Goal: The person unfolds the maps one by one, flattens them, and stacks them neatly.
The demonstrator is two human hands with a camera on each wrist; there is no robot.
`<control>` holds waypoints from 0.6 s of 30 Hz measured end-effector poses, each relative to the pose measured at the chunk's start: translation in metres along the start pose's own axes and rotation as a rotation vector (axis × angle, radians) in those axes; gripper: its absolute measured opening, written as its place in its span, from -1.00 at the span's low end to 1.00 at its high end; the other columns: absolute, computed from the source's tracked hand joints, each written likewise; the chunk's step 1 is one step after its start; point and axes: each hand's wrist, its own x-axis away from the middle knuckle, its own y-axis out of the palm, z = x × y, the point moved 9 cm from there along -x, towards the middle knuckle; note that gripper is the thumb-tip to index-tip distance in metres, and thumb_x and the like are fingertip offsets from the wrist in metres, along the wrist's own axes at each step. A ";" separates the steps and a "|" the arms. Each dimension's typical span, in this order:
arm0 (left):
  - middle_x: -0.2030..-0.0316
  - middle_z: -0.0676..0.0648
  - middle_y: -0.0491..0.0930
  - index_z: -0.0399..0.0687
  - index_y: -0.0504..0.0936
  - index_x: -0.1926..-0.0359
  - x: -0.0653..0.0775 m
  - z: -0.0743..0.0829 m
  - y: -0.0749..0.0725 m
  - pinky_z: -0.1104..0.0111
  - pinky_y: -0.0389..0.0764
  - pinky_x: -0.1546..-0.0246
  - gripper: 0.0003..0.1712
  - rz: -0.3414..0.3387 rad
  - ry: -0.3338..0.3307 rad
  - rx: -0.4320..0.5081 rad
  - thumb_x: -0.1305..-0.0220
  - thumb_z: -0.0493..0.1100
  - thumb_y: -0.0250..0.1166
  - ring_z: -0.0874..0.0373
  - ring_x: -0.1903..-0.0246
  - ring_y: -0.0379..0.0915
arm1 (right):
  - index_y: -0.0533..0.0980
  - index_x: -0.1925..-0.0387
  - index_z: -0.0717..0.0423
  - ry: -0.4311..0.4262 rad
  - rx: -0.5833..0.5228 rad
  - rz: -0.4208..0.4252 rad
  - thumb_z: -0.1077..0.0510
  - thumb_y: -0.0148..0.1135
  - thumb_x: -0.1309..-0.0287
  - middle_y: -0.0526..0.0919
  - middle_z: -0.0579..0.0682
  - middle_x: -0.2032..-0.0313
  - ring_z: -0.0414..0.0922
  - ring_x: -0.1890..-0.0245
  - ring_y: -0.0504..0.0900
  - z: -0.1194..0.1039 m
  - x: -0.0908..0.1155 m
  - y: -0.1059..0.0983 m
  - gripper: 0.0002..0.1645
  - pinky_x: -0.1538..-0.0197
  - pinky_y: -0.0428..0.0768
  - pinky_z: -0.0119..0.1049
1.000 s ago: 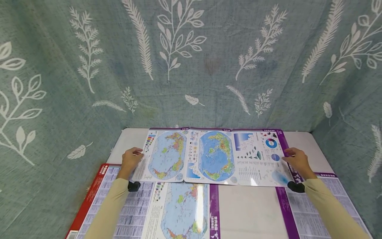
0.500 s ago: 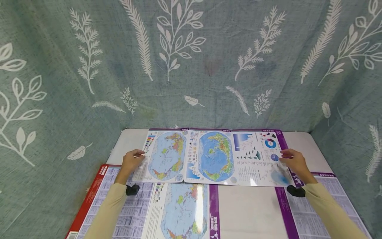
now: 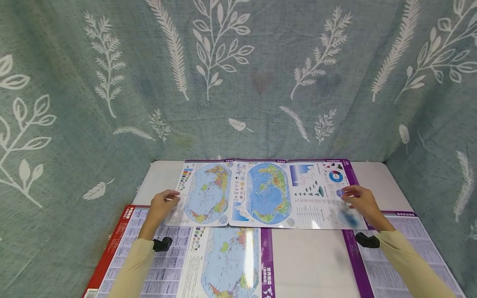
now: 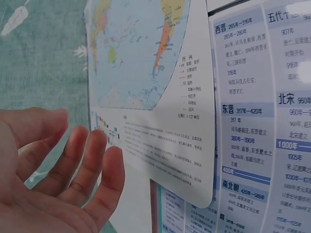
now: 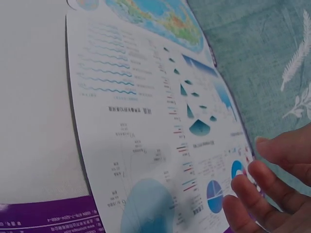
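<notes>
A fold-out world map sheet [image 3: 238,194] with three panels and a purple border lies spread along the far side of the table. My left hand [image 3: 164,207] is at its left end, fingers loosely bent and holding nothing. In the left wrist view, the left fingertips [image 4: 112,160] overlap the map's corner text, with a gap between thumb and fingers. Over the right panel of charts [image 3: 316,194] hovers my right hand [image 3: 363,205]. The right wrist view shows the right fingers [image 5: 243,187] relaxed near the blue pie chart, pinching nothing.
Beneath and in front lie a red-edged chart of text [image 3: 164,260], another world map with a purple strip [image 3: 266,256], and a purple-edged text sheet [image 3: 387,248] at right. The white tabletop [image 3: 309,256] shows between them. A green leaf-patterned cloth [image 3: 238,82] hangs behind and at both sides.
My right hand has moved left, inward over the chart panel. My left hand has shifted slightly down and stays by the left edge. The map sheet stays nearly in place.
</notes>
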 end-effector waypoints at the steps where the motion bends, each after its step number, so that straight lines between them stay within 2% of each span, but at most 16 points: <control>1: 0.17 -0.26 0.57 -0.26 0.57 -0.02 0.001 0.000 0.000 0.32 0.57 0.36 -0.68 -0.004 0.003 0.010 -0.30 -0.18 0.21 -0.08 0.22 0.53 | 0.44 -0.08 0.16 0.000 0.003 0.003 0.03 0.22 -0.24 0.55 0.18 0.10 0.01 0.23 0.58 0.001 0.000 0.001 -0.55 0.38 0.60 -0.39; 3: 0.17 -0.25 0.57 -0.26 0.57 -0.02 0.004 0.000 0.000 0.33 0.59 0.39 -0.68 -0.009 0.002 0.028 -0.30 -0.19 0.22 -0.06 0.23 0.53 | 0.44 -0.09 0.13 0.005 0.017 0.003 -0.04 0.21 -0.24 0.55 0.14 0.11 -0.02 0.25 0.59 0.001 0.001 0.003 -0.52 0.36 0.61 -0.38; 5: 0.16 -0.26 0.57 -0.28 0.56 -0.04 0.006 0.000 0.001 0.34 0.60 0.40 -0.66 -0.015 0.003 0.045 -0.30 -0.19 0.21 -0.06 0.23 0.53 | 0.44 -0.06 0.09 0.022 0.035 0.021 -0.07 0.21 -0.23 0.56 0.09 0.13 -0.05 0.25 0.58 -0.004 0.006 0.004 -0.54 0.39 0.58 -0.46; 8: 0.16 -0.26 0.56 -0.27 0.55 -0.04 0.009 -0.001 0.000 0.34 0.60 0.41 -0.66 -0.018 0.001 0.061 -0.30 -0.18 0.21 -0.05 0.24 0.53 | 0.45 -0.05 0.18 0.043 -0.027 -0.011 0.00 0.22 -0.23 0.57 0.11 0.18 -0.02 0.26 0.58 -0.029 0.021 0.003 -0.55 0.43 0.57 -0.44; 12: 0.17 -0.27 0.56 -0.29 0.55 -0.04 0.014 0.000 -0.001 0.37 0.59 0.43 -0.66 -0.017 0.004 0.082 -0.30 -0.19 0.21 -0.09 0.26 0.53 | 0.42 -0.06 0.36 0.053 -0.098 -0.062 0.12 0.23 -0.18 0.57 0.18 0.20 0.07 0.23 0.57 -0.076 0.046 0.002 -0.51 0.35 0.60 -0.30; 14: 0.17 -0.28 0.56 -0.30 0.55 -0.04 0.017 0.001 -0.002 0.38 0.59 0.44 -0.66 -0.022 0.005 0.095 -0.31 -0.19 0.21 -0.12 0.26 0.53 | 0.42 -0.05 0.38 0.047 -0.106 -0.059 0.14 0.23 -0.18 0.58 0.17 0.23 0.08 0.25 0.58 -0.090 0.054 0.002 -0.51 0.33 0.61 -0.29; 16: 0.17 -0.28 0.56 -0.31 0.54 -0.04 0.021 0.002 -0.002 0.39 0.59 0.44 -0.65 -0.023 0.000 0.111 -0.31 -0.20 0.21 -0.15 0.25 0.54 | 0.42 -0.05 0.39 0.031 -0.107 -0.066 0.15 0.23 -0.18 0.59 0.16 0.23 0.07 0.26 0.59 -0.095 0.057 0.004 -0.52 0.32 0.62 -0.28; 18: 0.17 -0.28 0.56 -0.31 0.54 -0.05 0.024 0.004 -0.002 0.39 0.59 0.44 -0.65 -0.030 -0.004 0.124 -0.31 -0.19 0.21 -0.14 0.24 0.54 | 0.45 -0.02 0.35 0.025 -0.134 -0.062 0.15 0.27 -0.16 0.59 0.14 0.25 0.02 0.31 0.61 -0.090 0.056 0.007 -0.54 0.36 0.62 -0.31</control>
